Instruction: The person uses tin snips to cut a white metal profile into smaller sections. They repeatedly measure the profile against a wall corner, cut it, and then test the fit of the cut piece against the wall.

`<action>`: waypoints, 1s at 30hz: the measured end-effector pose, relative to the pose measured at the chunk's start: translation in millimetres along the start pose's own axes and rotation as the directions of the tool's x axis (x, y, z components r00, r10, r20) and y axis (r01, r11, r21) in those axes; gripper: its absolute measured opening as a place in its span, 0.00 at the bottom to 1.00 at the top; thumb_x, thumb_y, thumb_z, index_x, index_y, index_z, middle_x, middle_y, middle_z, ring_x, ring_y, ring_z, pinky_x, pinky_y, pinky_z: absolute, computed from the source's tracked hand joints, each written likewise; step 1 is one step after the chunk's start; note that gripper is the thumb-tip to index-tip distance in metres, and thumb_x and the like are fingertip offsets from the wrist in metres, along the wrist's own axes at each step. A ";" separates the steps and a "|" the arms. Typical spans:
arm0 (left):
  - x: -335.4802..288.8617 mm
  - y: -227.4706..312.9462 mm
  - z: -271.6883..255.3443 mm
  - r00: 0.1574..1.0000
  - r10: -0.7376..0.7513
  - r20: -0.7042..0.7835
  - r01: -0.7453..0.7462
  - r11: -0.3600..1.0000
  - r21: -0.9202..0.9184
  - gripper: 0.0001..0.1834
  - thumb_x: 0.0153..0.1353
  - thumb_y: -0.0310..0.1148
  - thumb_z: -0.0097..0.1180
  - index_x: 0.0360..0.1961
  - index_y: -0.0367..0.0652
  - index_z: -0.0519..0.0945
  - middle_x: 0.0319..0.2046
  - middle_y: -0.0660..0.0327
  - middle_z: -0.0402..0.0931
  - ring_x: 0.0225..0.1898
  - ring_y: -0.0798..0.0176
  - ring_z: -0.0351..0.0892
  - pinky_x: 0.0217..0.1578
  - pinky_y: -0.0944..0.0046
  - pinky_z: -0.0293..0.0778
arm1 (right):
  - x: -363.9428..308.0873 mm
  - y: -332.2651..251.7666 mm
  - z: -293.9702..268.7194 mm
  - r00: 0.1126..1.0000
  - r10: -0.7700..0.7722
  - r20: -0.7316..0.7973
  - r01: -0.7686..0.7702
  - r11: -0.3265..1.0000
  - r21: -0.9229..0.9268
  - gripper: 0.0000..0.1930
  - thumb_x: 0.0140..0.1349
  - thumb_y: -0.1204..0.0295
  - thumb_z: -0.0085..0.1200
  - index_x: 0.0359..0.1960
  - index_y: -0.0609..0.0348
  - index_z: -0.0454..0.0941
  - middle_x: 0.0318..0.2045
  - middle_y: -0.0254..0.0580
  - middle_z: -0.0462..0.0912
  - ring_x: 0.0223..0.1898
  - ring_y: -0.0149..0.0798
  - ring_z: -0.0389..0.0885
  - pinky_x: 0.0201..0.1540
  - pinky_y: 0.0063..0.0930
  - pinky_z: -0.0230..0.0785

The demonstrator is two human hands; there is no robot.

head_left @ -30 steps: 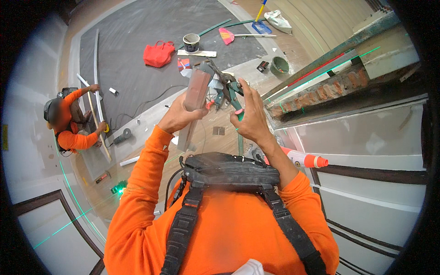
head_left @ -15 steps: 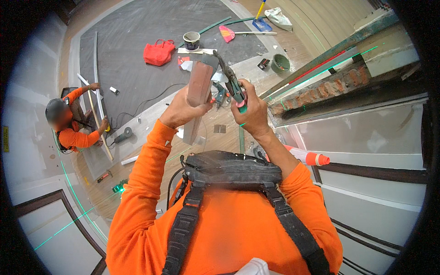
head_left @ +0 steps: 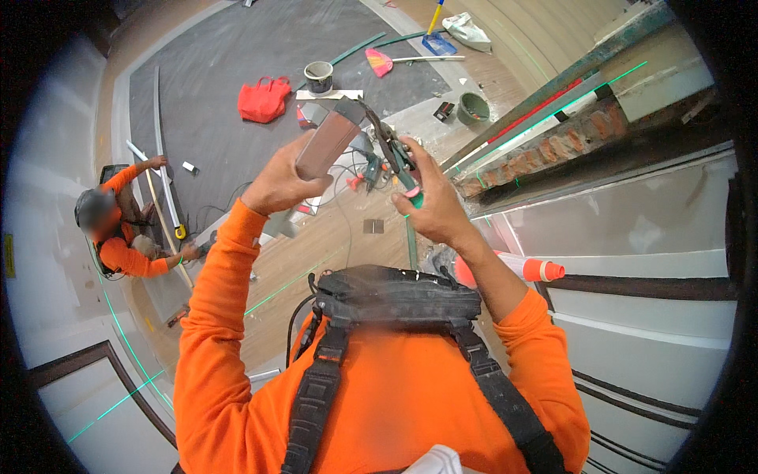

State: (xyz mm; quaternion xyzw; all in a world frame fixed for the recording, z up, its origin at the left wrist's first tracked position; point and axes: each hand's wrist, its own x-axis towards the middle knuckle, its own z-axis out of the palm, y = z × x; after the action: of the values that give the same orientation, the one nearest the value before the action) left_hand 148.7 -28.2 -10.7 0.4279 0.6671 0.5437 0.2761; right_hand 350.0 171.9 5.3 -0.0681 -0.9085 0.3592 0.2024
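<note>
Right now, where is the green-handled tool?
In the head view, the green-handled tool is in the right hand, above the black pack, just right of the brown bar in the left hand.

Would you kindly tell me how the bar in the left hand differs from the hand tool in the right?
The bar is brown and grey; the hand tool is dark and green. The bar is broad and boxy, the hand tool slimmer and curved. Both are held, by the left hand and right hand respectively.
</note>
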 end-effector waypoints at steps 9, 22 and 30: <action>5.3 -5.7 10.1 0.995 -0.068 0.076 0.070 0.997 -0.019 0.19 0.48 0.30 0.65 0.42 0.39 0.76 0.32 0.66 0.75 0.33 0.70 0.72 0.36 0.65 0.72 | -9.1 9.4 2.1 0.983 0.181 -0.013 -0.181 0.983 -0.019 0.32 0.57 0.72 0.60 0.65 0.50 0.63 0.33 0.50 0.80 0.35 0.50 0.83 0.40 0.41 0.74; 7.7 3.1 18.5 0.975 -0.133 0.176 0.128 0.991 0.042 0.21 0.48 0.32 0.65 0.44 0.40 0.75 0.35 0.64 0.77 0.35 0.69 0.74 0.39 0.64 0.73 | -12.7 10.4 11.9 0.981 0.189 -0.051 -0.178 0.970 0.168 0.30 0.57 0.72 0.61 0.62 0.52 0.65 0.34 0.52 0.82 0.35 0.55 0.85 0.40 0.43 0.76; -7.5 10.7 -14.7 0.949 -0.156 0.274 0.077 0.957 0.278 0.33 0.45 0.32 0.63 0.57 0.36 0.75 0.35 0.56 0.81 0.33 0.63 0.77 0.39 0.62 0.75 | -9.4 24.9 -46.0 0.963 0.240 0.120 -0.232 0.969 -0.078 0.42 0.51 0.73 0.59 0.71 0.50 0.56 0.55 0.60 0.72 0.54 0.62 0.74 0.56 0.48 0.68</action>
State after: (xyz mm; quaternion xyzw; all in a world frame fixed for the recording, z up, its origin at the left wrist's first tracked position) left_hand 143.0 -41.5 2.7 0.4962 0.7095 0.3631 0.3445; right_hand 377.2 216.4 15.6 -0.1592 -0.9159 0.3554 0.0970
